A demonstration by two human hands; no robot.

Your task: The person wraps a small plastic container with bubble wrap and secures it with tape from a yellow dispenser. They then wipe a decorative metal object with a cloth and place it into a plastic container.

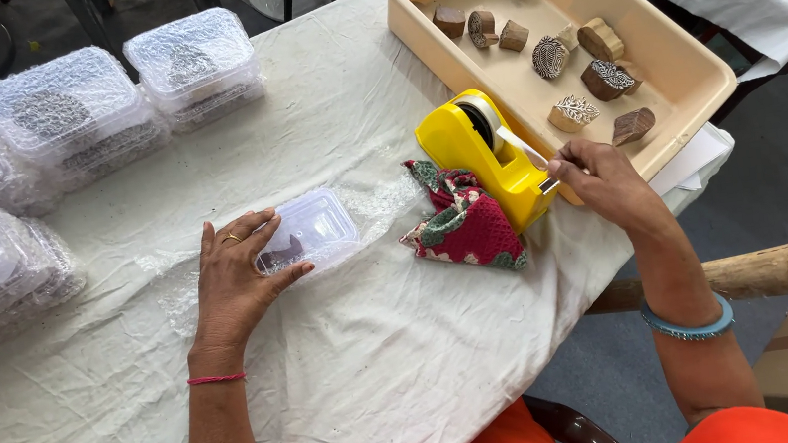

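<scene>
Left hand [235, 276] lies flat, fingers spread, pinning the small clear lidded box [308, 232] mid-table [383, 373]; right hand [600, 184] pinches the tape end at the cutter of the yellow tape dispenser [491, 154], which sits by the table's right edge, touching the beige tray [684, 56] of carved wooden blocks. To do this well I'd pull the tape straight and taut, tear down across the blade, keep the box pinned. Folded red-green cloth [464, 223] sits between box and dispenser.

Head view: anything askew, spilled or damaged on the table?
Nothing spilled or broken. The left hand rests on a shut clear plastic box; the right hand pinches tape at the yellow tape dispenser. Only oddity: the beige tray of carved wooden blocks sits skewed near the table corner.
</scene>
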